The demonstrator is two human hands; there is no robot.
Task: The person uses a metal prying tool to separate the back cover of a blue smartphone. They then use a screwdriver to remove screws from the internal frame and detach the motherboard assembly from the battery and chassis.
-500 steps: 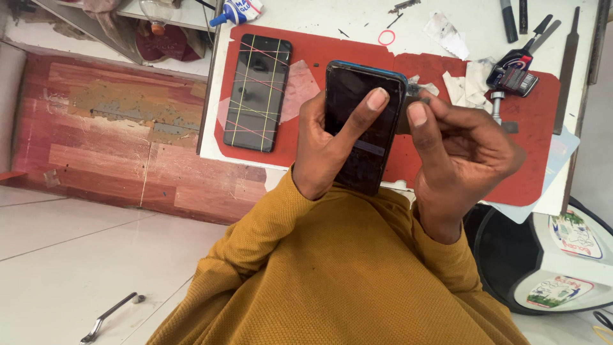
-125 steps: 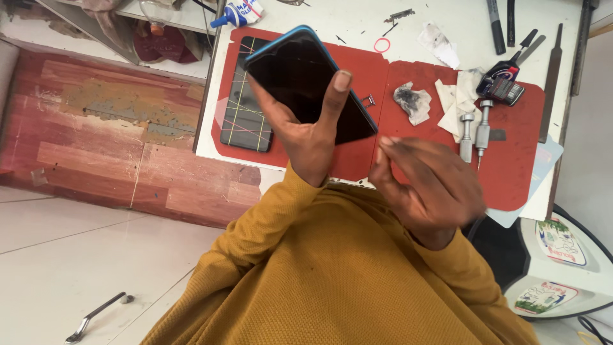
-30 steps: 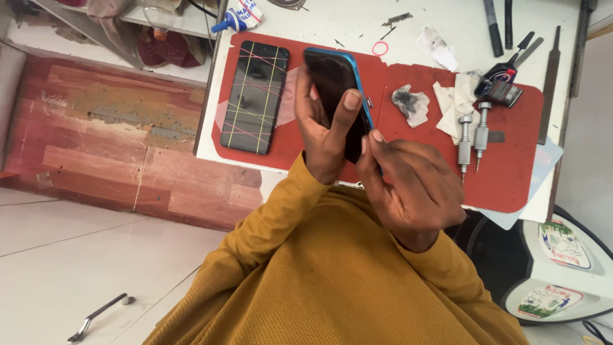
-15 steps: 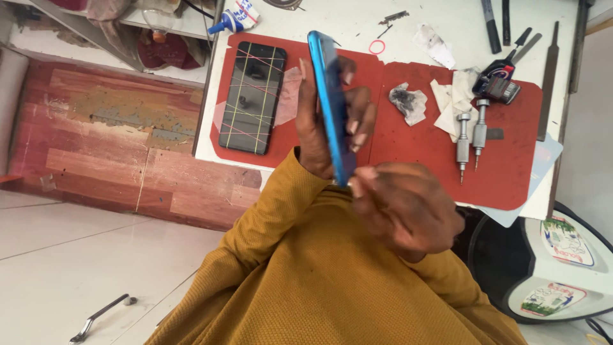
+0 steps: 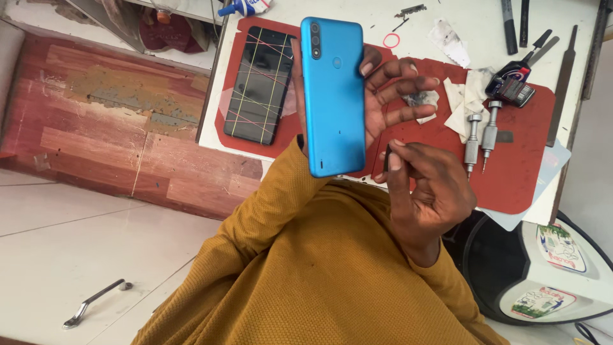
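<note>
Phone [image 5: 333, 96] with a bright blue back stands upright above the worktop [image 5: 460, 16], its long axis running from the top of the view towards the person, the camera strip at the far end and the back cover facing the viewer. The left hand [image 5: 377, 96] grasps it from behind, thumb on the left edge and fingers spread past the right edge. The right hand [image 5: 424, 191] hangs just below and to the right of the phone, thumb and forefinger pinched on a small dark piece [image 5: 385, 158] too small to tell apart, the other fingers curled loosely. Under both hands lies a red mat [image 5: 511, 172] on the pale worktop. On the mat's left part rests a second phone [image 5: 260, 83], dark, bound with thin crossed bands, its length lying parallel to the blue one. To the right lie two metal screwdrivers [image 5: 480, 137] side by side, crumpled white tissue [image 5: 465, 96], and a small clamp-like tool [image 5: 511, 86] beside them.
</note>
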